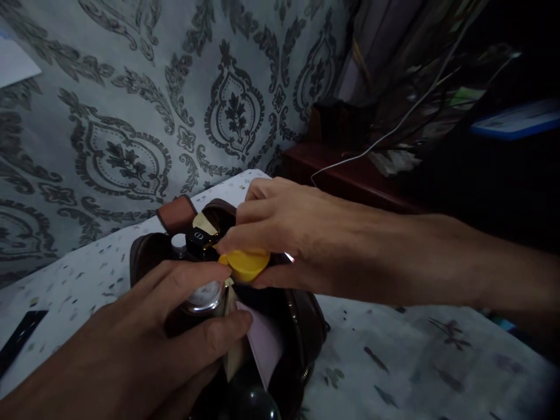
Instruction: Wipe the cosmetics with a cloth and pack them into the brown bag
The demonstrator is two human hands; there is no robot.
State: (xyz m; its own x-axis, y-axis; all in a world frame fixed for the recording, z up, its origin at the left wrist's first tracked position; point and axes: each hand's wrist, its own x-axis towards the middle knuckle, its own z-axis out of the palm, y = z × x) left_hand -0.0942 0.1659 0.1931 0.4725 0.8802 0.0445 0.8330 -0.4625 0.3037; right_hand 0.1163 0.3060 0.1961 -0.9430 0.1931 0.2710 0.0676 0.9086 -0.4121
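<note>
A dark brown bag (308, 326) lies open on the table, packed with small items. My right hand (280, 230) reaches in from the right, its fingers closed round a yellow round-capped item (248, 264) above the opening. Over the bag's left part is my left hand (175, 326), thumb and index finger apart, the index fingertip at the yellow item's left edge. Beneath that hand shows a silver-rimmed round lid (205, 296). A white cap (179, 244) and a black item with a gold edge (200, 238) stand farther back. Pinkish card or paper (265, 344) sticks up inside.
Behind the bag lies a brown leather-like item (177, 213). A black flat object (21, 338) is at the left on the patterned tablecloth (371, 361). Patterned wallpaper rises behind; a white cable (371, 150) crosses a dark red surface (345, 175) at the right.
</note>
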